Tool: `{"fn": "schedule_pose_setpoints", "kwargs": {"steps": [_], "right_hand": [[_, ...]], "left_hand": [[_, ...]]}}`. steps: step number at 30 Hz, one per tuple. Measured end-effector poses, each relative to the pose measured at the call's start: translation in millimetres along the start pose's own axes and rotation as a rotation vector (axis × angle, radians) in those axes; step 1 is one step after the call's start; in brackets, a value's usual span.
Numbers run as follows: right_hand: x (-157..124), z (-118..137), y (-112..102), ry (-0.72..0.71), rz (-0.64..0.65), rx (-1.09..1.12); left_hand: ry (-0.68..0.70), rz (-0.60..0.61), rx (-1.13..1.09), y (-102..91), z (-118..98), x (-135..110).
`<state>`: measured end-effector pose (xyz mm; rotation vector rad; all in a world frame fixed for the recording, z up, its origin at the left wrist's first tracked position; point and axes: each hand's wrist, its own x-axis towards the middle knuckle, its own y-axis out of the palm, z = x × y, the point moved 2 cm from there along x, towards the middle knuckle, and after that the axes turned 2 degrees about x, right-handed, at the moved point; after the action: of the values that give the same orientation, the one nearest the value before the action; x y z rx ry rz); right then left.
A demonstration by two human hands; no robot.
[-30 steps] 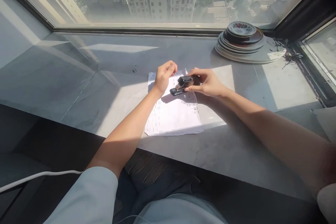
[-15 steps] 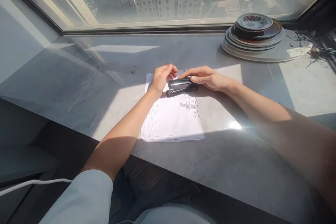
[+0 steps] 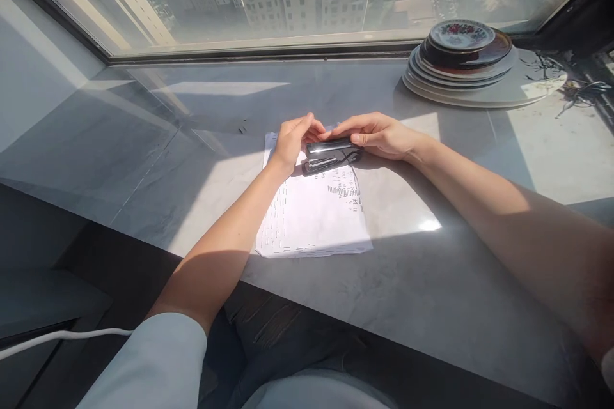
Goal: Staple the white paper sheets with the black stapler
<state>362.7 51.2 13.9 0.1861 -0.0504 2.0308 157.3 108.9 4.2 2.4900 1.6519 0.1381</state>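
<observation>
A black stapler point(image 3: 330, 156) lies slantwise over the upper part of a white sheaf of paper point(image 3: 316, 223), with a gap between its top arm and base. My right hand point(image 3: 381, 135) grips its right end, thumb on the near side and fingers stretched along the far side. On the paper's upper left, my left hand point(image 3: 293, 140) rests beside the stapler's left end, fingers loosely bent and apart. Its fingertips come close to those of my right hand; whether they touch is unclear. Many short dark marks, like staples, line the paper's left and bottom edges.
A stack of plates point(image 3: 463, 67) stands at the back right near the window, with a tangle of thin wires point(image 3: 585, 94) beyond it. Small dark bits point(image 3: 242, 126) lie left of the paper. The grey counter's front edge point(image 3: 307, 312) runs before my lap.
My left fingertips have moved closer to my right fingers and the stapler's far side. My right hand stays on the stapler, which has barely shifted. The view has tilted slightly.
</observation>
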Motion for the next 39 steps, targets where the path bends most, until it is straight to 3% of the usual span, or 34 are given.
{"fn": "schedule_pose_setpoints", "kwargs": {"steps": [10,15,18,21,24,28,30,36,39], "right_hand": [[2,-5,-7,-0.039,-0.105,-0.101],[1,-3,-4,-0.058,-0.025,-0.153],[0,0,2,-0.083,0.058,-0.337],[-2,1,6,-0.093,0.052,-0.551],[-4,1,5,-0.152,-0.109,-0.596],[-6,2,2,-0.313,-0.534,-0.69],[-6,0,4,-0.378,-0.599,-0.807],[-3,-9,7,-0.429,-0.413,-1.066],[-4,-9,7,-0.425,-0.404,-1.098]], "left_hand": [[-0.018,-0.104,-0.164,-17.9,-3,9],[-0.055,-0.168,-0.237,-26.6,-5,14],[-0.058,-0.16,-0.259,-28.5,-5,14],[-0.05,-0.165,-0.258,-29.9,-3,15],[-0.03,-0.176,-0.27,-30.1,-2,17],[-0.074,-0.105,-0.332,-23.4,-2,14],[-0.124,-0.036,-0.357,-17.9,-2,10],[-0.233,0.028,-0.38,-11.2,1,6],[-0.25,0.058,-0.429,-11.7,3,9]]}}
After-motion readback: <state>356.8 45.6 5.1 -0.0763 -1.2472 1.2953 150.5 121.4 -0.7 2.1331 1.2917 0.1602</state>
